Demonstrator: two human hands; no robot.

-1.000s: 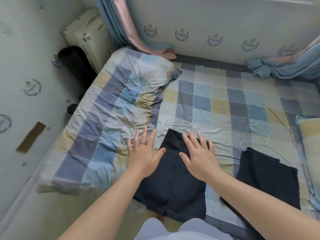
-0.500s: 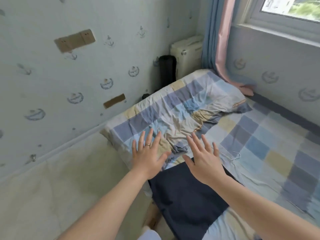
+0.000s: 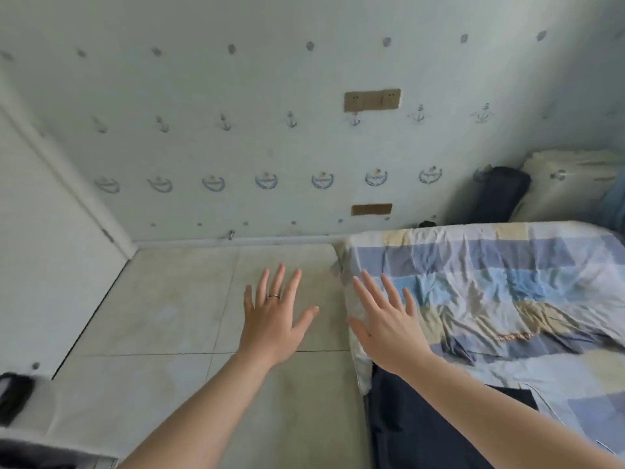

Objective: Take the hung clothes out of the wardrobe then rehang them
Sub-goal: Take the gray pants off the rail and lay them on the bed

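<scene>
Tiled floor beside bed: left hand and right hand, both spread and empty, should next grip the dark garment by its top edge.

The dark garment runs off the bottom edge, partly behind the right forearm; a black object at the left edge is blurred.

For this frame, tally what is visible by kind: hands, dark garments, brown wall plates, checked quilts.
Hands: 2, left hand and right hand
Dark garment: 1
Brown wall plates: 2, upper plate and lower plate
Checked quilt: 1
Total: 6
</scene>
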